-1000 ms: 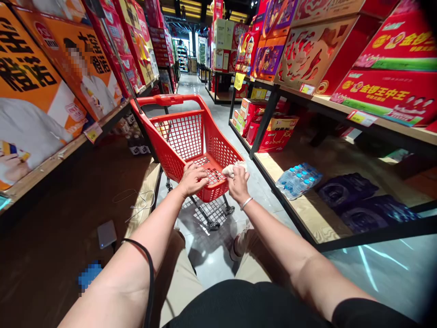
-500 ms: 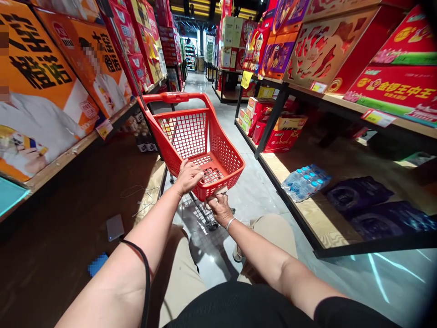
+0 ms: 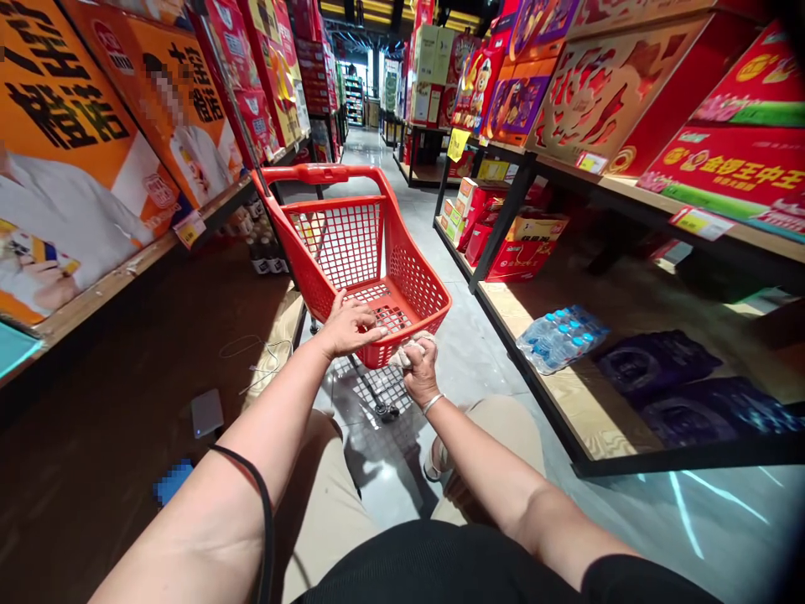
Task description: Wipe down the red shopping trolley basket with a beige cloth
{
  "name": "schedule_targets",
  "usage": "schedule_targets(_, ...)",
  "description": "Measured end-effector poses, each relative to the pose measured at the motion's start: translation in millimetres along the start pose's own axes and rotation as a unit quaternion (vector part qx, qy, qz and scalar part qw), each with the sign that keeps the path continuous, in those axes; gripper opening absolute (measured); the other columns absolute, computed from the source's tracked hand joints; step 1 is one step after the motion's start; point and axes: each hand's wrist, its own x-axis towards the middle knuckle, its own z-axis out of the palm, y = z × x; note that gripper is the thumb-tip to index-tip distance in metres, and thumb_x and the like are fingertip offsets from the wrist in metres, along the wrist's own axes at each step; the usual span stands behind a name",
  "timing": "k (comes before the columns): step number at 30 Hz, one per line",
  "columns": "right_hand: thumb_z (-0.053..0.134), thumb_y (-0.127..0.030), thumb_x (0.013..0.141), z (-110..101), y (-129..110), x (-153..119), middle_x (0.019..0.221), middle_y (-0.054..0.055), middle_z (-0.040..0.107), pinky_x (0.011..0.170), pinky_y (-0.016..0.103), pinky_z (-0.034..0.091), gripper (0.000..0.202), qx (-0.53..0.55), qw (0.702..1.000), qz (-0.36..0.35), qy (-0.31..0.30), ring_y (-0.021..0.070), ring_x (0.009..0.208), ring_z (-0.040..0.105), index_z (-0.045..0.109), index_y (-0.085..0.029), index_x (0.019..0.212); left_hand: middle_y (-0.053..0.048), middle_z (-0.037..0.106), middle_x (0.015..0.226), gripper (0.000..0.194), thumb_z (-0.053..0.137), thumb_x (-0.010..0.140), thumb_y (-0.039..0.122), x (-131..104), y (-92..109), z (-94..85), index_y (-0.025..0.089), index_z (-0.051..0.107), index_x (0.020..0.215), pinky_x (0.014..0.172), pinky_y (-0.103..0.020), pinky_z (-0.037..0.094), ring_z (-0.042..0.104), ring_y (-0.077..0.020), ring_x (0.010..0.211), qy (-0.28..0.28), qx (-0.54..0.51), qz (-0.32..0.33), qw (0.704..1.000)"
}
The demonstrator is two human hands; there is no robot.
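Note:
A red plastic shopping cart (image 3: 415,243) stands in the aisle with its handle at the far side, and its basket holds nothing. My left hand (image 3: 350,325) grips the near left rim, fingers reaching over the edge into the basket. At the near right corner, my right hand (image 3: 421,369) is closed around a crumpled whitish cloth (image 3: 412,347). That cloth touches the outside of the basket just under the rim. Part of it is covered by my fingers.
Shelves with orange boxes (image 3: 69,151) line the left, and red gift boxes (image 3: 723,168) the right. A pack of water bottles (image 3: 562,335) lies on the low right shelf. A power bank-like grey block (image 3: 207,413) and thin cable are at lower left. The aisle floor (image 3: 371,155) runs ahead.
My right hand has moved up and slightly right with the cloth, from below the basket's near edge to the corner by the rim. My left hand has barely shifted.

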Motion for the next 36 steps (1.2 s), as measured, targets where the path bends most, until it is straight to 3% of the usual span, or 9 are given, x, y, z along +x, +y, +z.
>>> schedule_targets(6,0.055,-0.003,0.070,21,11,-21,0.120,0.008,0.044,0.105,0.042,0.041,0.041,0.034,0.998,-0.006,-0.056,0.0241,0.119,0.044,0.068,-0.024,0.103,-0.001,0.066,0.072,0.048,0.062,0.077,0.067,-2,10,3.1,0.022,0.059,0.060,0.123,-0.058,0.009,0.060,-0.0253,0.095,0.007,0.084,-0.027,0.996)
schedule_targets(9,0.052,0.000,0.060,21,16,-23,0.112,0.006,0.048,0.100,0.037,0.045,0.043,0.048,0.993,0.055,-0.088,0.0216,0.111,0.049,0.067,-0.023,0.094,-0.001,0.068,0.071,0.038,0.062,0.078,0.060,-6,12,3.6,0.024,0.063,0.067,0.121,-0.055,0.017,0.063,-0.0246,0.090,0.009,0.109,-0.052,0.993)
schedule_targets(13,0.051,-0.006,0.071,9,14,-2,0.109,0.007,0.047,0.095,0.035,0.049,0.030,0.049,0.990,0.131,-0.031,0.0199,0.102,0.051,0.061,-0.022,0.095,-0.002,0.074,0.082,0.026,0.058,0.081,0.046,-13,16,0.6,0.028,0.071,0.094,0.117,-0.055,0.023,0.067,-0.0252,0.092,0.015,0.104,-0.059,0.993)
schedule_targets(19,0.061,-0.028,0.083,-24,-8,45,0.127,0.012,0.044,0.099,0.031,0.047,0.032,0.058,0.990,0.109,0.069,0.0197,0.113,0.052,0.055,-0.020,0.113,-0.005,0.077,0.098,0.025,0.050,0.081,0.029,-15,30,4.7,0.026,0.072,0.091,0.093,-0.044,0.042,0.069,-0.0271,0.095,-0.033,0.147,-0.069,0.986)
schedule_targets(23,0.059,-0.016,0.078,-5,-8,28,0.122,0.011,0.044,0.100,0.034,0.046,0.029,0.054,0.991,0.114,0.045,0.0202,0.113,0.050,0.054,-0.022,0.106,-0.008,0.075,0.114,0.037,0.053,0.080,0.027,-19,37,18.4,0.026,0.068,0.114,0.091,-0.045,0.042,0.067,-0.0303,0.105,-0.018,0.169,-0.064,0.983)
schedule_targets(28,0.062,-0.008,0.069,19,5,10,0.104,0.003,0.048,0.093,0.034,0.049,0.023,0.084,0.991,0.104,0.004,0.0172,0.098,0.051,0.054,-0.023,0.084,-0.009,0.075,0.113,0.033,0.052,0.083,0.029,-24,31,26.0,0.025,0.069,0.112,0.093,-0.047,0.040,0.066,-0.0306,0.106,0.008,0.185,-0.084,0.979)
schedule_targets(31,0.066,-0.014,0.070,8,9,25,0.098,0.001,0.049,0.088,0.032,0.050,0.019,0.091,0.991,0.101,0.014,0.0156,0.090,0.051,0.054,-0.022,0.082,-0.009,0.075,0.111,0.033,0.048,0.089,0.035,-25,26,23.1,0.024,0.070,0.111,0.093,-0.048,0.039,0.065,-0.0310,0.106,0.007,0.187,-0.093,0.978)
schedule_targets(36,0.067,-0.023,0.075,-13,9,55,0.116,0.007,0.048,0.099,0.037,0.047,0.027,0.102,0.985,0.102,0.092,0.0195,0.106,0.051,0.057,-0.023,0.100,-0.008,0.074,0.114,0.035,0.047,0.092,0.040,-27,24,18.7,0.024,0.069,0.114,0.097,-0.047,0.040,0.063,-0.0304,0.110,-0.003,0.174,-0.100,0.980)
